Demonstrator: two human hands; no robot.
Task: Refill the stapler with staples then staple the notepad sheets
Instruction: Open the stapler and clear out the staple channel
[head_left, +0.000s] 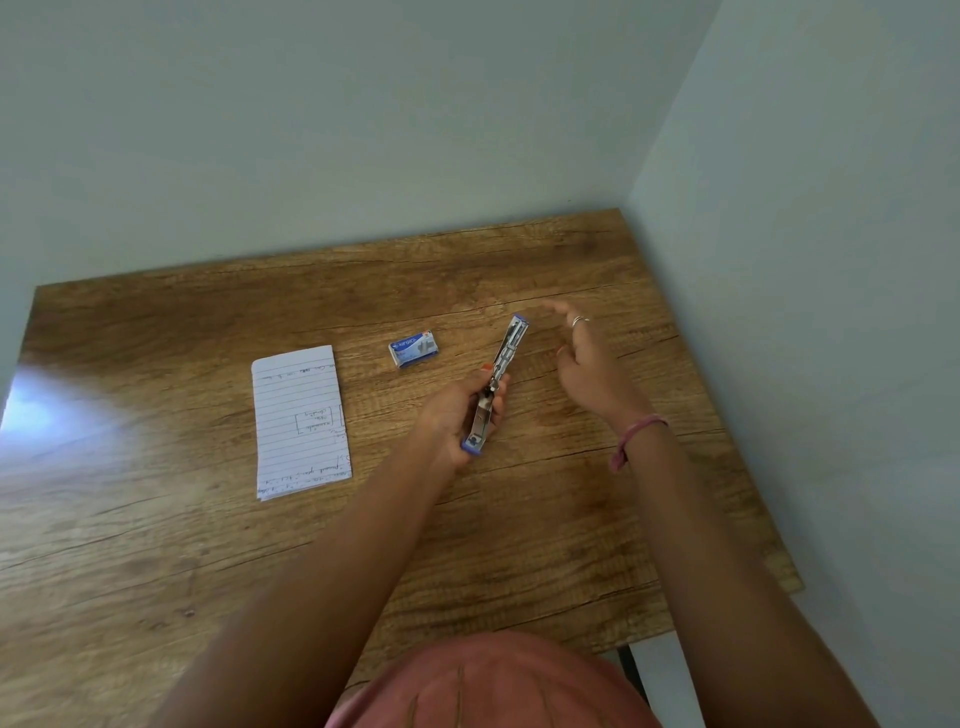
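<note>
A small blue and silver stapler (503, 364) is swung fully open into one long strip, its metal channel facing up. My left hand (457, 415) grips its near half, above the table. Just right of the stapler's far end hovers my right hand (582, 364), fingers spread and blurred, holding nothing, with a ring on one finger. A blue staple box (414, 348) lies on the table to the left of the stapler. Further left lie the lined notepad sheets (298, 421), a thin stack with handwriting.
The wooden table (156, 519) sits in a corner, with pale walls behind it and along its right edge. Glare marks the table's left side. A pink band is on my right wrist (636, 436). My pink clothing fills the bottom middle.
</note>
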